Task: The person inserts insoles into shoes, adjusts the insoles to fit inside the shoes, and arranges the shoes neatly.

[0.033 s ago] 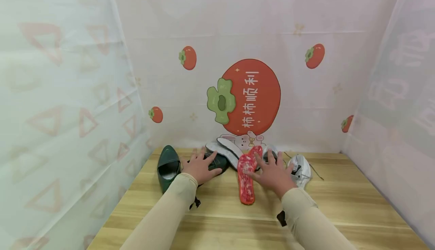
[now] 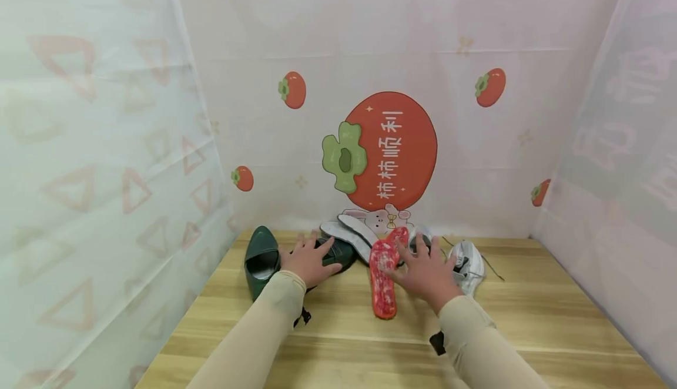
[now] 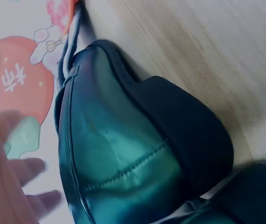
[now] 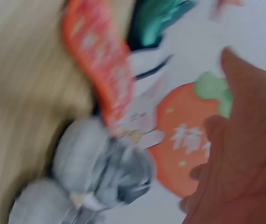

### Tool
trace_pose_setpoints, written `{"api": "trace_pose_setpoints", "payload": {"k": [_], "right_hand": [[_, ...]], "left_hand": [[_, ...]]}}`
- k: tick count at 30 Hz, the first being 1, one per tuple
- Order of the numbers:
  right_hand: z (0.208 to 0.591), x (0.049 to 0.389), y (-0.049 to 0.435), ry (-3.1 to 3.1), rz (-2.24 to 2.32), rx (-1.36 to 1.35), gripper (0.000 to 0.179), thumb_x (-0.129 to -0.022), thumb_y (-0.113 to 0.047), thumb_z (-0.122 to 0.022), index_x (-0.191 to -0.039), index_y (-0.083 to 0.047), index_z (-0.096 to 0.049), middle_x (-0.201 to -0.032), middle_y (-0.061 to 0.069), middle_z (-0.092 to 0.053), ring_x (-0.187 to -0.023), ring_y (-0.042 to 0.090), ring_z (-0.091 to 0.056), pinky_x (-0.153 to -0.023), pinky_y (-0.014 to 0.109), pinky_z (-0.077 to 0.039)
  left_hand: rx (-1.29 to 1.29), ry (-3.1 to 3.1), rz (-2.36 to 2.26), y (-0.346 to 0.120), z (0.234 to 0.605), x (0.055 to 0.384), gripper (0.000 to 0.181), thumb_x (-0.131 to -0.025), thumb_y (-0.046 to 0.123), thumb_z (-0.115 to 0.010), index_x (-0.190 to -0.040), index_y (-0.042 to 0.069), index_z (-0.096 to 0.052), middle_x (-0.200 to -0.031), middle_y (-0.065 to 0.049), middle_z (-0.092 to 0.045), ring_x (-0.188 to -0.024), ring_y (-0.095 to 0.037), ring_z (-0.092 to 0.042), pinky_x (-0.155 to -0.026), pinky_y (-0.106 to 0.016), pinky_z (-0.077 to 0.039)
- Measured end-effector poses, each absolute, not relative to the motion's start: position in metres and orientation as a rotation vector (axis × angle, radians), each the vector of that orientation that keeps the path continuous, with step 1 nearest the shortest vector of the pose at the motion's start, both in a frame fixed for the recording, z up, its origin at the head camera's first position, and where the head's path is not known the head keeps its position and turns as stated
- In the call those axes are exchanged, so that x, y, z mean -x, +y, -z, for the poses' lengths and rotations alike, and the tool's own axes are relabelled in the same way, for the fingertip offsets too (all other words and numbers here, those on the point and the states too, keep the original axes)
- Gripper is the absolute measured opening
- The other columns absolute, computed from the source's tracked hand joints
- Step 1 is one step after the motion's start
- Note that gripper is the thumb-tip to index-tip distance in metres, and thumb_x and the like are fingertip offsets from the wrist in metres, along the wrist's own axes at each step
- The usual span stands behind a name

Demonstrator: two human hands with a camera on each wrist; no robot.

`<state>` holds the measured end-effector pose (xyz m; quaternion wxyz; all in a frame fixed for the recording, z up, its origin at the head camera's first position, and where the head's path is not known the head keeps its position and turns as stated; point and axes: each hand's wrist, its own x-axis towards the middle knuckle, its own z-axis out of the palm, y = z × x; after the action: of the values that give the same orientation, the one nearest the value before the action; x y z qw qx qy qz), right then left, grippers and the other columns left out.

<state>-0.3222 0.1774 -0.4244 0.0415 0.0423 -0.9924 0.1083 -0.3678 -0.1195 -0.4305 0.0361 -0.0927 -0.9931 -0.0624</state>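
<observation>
My left hand (image 2: 307, 261) hovers with spread fingers above the dark green shoes on the left and holds nothing. Beside it lies a green pointed shoe (image 2: 261, 254); another green shoe (image 2: 342, 254) is partly hidden behind the fingers. In the left wrist view, a shiny green shoe (image 3: 119, 140) with a black heel fills the middle. My right hand (image 2: 429, 272), fingers also spread and nothing in them, is between a red patterned insole (image 2: 383, 283) and a white-grey shoe (image 2: 468, 264). A second white-grey shoe (image 2: 421, 237) is partly covered by its fingers.
Two pale insoles (image 2: 346, 233) lean at the back against the green shoe. Another red insole (image 2: 398, 236) lies behind the first one. Laces (image 2: 493, 267) trail to the right on the wooden table (image 2: 349, 354). Printed cloth (image 2: 254, 142) stands behind and along both sides.
My left hand has shifted very slightly to the left. The shoes and insoles lie as before.
</observation>
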Motion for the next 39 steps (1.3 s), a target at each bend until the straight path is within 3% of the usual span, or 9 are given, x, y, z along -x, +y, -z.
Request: {"api": "trace_pose_setpoints", "payload": {"k": [5, 8, 12, 17, 21, 24, 32, 36, 39], "right_hand": [[0.429, 0.298, 0.162, -3.069, -0.326, -0.212, 0.080, -0.094, -0.064, -0.070, -0.163, -0.038, -0.042, -0.176, 0.018, -0.023, -0.160, 0.056, -0.017, -0.114, 0.090, -0.007], [0.428, 0.287, 0.152, -3.126, -0.384, -0.299, 0.071, -0.094, -0.055, -0.075, -0.159, -0.034, -0.051, -0.173, 0.018, -0.032, -0.158, 0.054, -0.025, -0.114, 0.089, -0.015], [0.425, 0.282, 0.143, -3.228, -0.609, -0.538, 0.058, -0.096, -0.040, -0.076, -0.150, -0.024, -0.063, -0.158, 0.015, -0.056, -0.148, 0.044, -0.048, -0.116, 0.072, -0.037], [0.432, 0.288, 0.134, -3.286, -0.830, -0.846, 0.039, -0.099, -0.029, -0.073, -0.135, -0.016, -0.073, -0.131, 0.007, -0.073, -0.121, 0.028, -0.068, -0.102, 0.050, -0.054], [0.440, 0.290, 0.132, -3.307, -0.753, -0.844, 0.025, -0.096, -0.029, -0.074, -0.116, -0.014, -0.078, -0.110, 0.002, -0.074, -0.101, 0.021, -0.069, -0.090, 0.043, -0.056], [0.443, 0.291, 0.133, -3.344, -0.699, -0.786, 0.024, -0.094, -0.031, -0.075, -0.111, -0.014, -0.079, -0.106, 0.001, -0.075, -0.099, 0.020, -0.070, -0.090, 0.044, -0.057], [0.458, 0.302, 0.138, -3.292, -0.792, -0.802, 0.034, -0.094, -0.027, -0.076, -0.122, -0.008, -0.076, -0.119, 0.009, -0.073, -0.112, 0.030, -0.070, -0.098, 0.049, -0.056], [0.469, 0.310, 0.146, -3.243, -0.733, -0.756, 0.041, -0.095, -0.027, -0.077, -0.131, -0.009, -0.071, -0.130, 0.014, -0.067, -0.125, 0.038, -0.063, -0.105, 0.057, -0.052], [0.469, 0.313, 0.152, -3.205, -0.648, -0.721, 0.039, -0.097, -0.023, -0.074, -0.132, -0.008, -0.070, -0.130, 0.016, -0.069, -0.125, 0.040, -0.064, -0.105, 0.058, -0.052]], "left_hand": [[0.182, -3.009, 0.258, -0.132, 0.433, 0.357, 0.061, -0.098, 0.054, -0.071, -0.149, 0.022, -0.063, -0.160, -0.019, -0.052, -0.143, -0.050, -0.050, -0.106, -0.074, -0.046], [0.134, -2.966, 0.286, -0.140, 0.435, 0.352, 0.055, -0.097, 0.046, -0.075, -0.143, 0.017, -0.067, -0.152, -0.021, -0.058, -0.133, -0.051, -0.057, -0.098, -0.068, -0.054], [0.126, -2.913, 0.355, -0.145, 0.439, 0.347, 0.044, -0.095, 0.035, -0.081, -0.132, 0.012, -0.073, -0.146, -0.023, -0.062, -0.122, -0.051, -0.064, -0.099, -0.067, -0.054], [0.181, -2.851, 0.178, -0.139, 0.435, 0.335, 0.015, -0.092, 0.030, -0.084, -0.101, 0.018, -0.083, -0.123, -0.016, -0.073, -0.096, -0.040, -0.074, -0.115, -0.074, -0.038], [0.234, -2.860, 0.111, -0.124, 0.425, 0.319, 0.013, -0.091, 0.034, -0.084, -0.088, 0.022, -0.083, -0.104, -0.009, -0.074, -0.090, -0.036, -0.071, -0.103, -0.068, -0.051], [0.369, -2.902, 0.210, -0.108, 0.423, 0.307, 0.016, -0.093, 0.035, -0.083, -0.084, 0.021, -0.080, -0.096, -0.005, -0.070, -0.091, -0.032, -0.067, -0.089, -0.057, -0.056], [0.700, -3.052, 0.356, -0.068, 0.422, 0.283, 0.019, -0.098, 0.036, -0.077, -0.084, 0.024, -0.072, -0.120, -0.012, -0.069, -0.085, -0.018, -0.068, -0.070, -0.035, -0.053], [0.784, -3.033, 0.366, -0.051, 0.425, 0.278, 0.013, -0.099, 0.035, -0.076, -0.091, 0.025, -0.076, -0.122, -0.010, -0.071, -0.092, -0.018, -0.071, -0.073, -0.034, -0.056], [0.860, -2.973, 0.366, -0.036, 0.428, 0.273, 0.013, -0.097, 0.037, -0.077, -0.091, 0.026, -0.078, -0.111, -0.003, -0.072, -0.092, -0.014, -0.070, -0.074, -0.031, -0.057]]}}
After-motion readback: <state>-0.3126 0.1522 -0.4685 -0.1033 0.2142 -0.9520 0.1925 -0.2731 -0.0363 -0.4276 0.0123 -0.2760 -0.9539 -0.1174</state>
